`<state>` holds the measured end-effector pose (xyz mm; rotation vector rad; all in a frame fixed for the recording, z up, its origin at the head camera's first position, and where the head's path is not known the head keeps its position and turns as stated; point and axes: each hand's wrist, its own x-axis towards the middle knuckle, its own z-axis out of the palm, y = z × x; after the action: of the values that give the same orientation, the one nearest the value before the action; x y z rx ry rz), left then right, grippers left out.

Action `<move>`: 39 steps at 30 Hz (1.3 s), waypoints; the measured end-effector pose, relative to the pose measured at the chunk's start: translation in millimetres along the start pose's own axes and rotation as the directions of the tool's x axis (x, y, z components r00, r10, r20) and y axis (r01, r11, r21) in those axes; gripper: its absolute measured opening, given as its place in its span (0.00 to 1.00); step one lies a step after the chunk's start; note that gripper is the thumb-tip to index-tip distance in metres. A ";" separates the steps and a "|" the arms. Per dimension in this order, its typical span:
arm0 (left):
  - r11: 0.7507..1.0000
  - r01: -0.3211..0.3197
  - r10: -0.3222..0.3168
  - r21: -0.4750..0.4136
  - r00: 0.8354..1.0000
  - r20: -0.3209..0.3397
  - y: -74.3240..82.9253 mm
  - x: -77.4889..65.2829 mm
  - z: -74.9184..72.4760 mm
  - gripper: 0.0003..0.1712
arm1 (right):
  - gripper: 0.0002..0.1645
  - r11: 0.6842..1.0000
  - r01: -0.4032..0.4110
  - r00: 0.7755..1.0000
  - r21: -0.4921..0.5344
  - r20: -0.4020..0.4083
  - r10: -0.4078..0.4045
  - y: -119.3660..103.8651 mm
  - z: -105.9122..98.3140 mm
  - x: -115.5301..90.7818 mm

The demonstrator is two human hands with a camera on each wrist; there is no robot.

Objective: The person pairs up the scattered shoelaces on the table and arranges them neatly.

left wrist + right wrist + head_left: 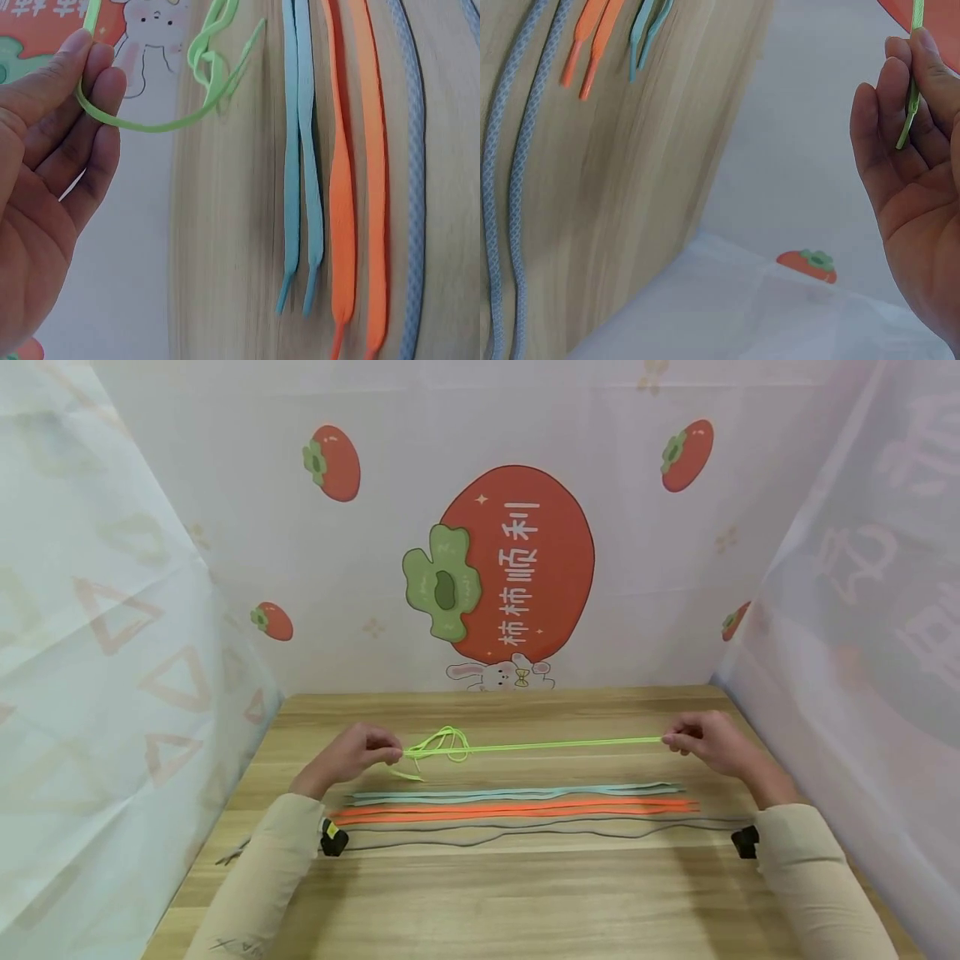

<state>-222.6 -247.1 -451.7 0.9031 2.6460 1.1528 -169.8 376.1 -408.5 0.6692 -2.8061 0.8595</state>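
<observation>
A neon-green shoelace (555,745) is stretched in a straight line between both hands above the back of the table. My left hand (360,752) pinches it between thumb and fingertips; from there the slack hangs in a curve to a loose, looped pile (448,745). At the other end my right hand (705,742) pinches the lace close to its tip (906,133), which lies against the fingers. In front of the hands, pale blue shoelaces (291,150) and orange shoelaces (377,187) lie side by side, nearly straight.
Nearest the person on the wooden table (517,902) run two grey patterned shoelaces (517,195), slightly wavy. A printed cloth with persimmons (525,568) forms the back wall, and white sheets (82,652) enclose both sides. The left sleeve (262,877) partly covers the grey laces' left ends.
</observation>
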 end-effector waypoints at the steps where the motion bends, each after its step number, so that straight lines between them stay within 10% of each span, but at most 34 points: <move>1: 1.000 0.011 -0.011 -0.002 1.000 0.000 -0.8 -2.8 -2.4 0.06 | 0.08 1.000 0.008 1.000 0.002 -0.010 -0.008 2.0 0.0 -0.8; 20: 0.995 0.083 -0.080 0.064 0.996 -0.048 -25.8 -43.8 -36.0 0.06 | 0.10 0.996 -0.080 0.997 -0.027 -0.011 0.080 24.6 -5.5 -16.9; 29: 0.984 0.149 -0.145 0.096 0.988 -0.045 -45.5 -63.1 -35.1 0.08 | 0.13 0.978 -0.207 0.977 -0.008 0.051 0.207 42.4 3.4 -22.7; 39: 0.963 0.203 -0.195 0.178 0.979 -0.060 -57.0 -66.5 -26.7 0.06 | 0.08 0.985 -0.169 0.981 0.017 0.094 0.167 54.4 25.4 -20.3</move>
<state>-204.3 -331.9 -481.1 0.6241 2.8348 0.9036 -176.0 409.7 -461.8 0.4922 -2.9743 0.9151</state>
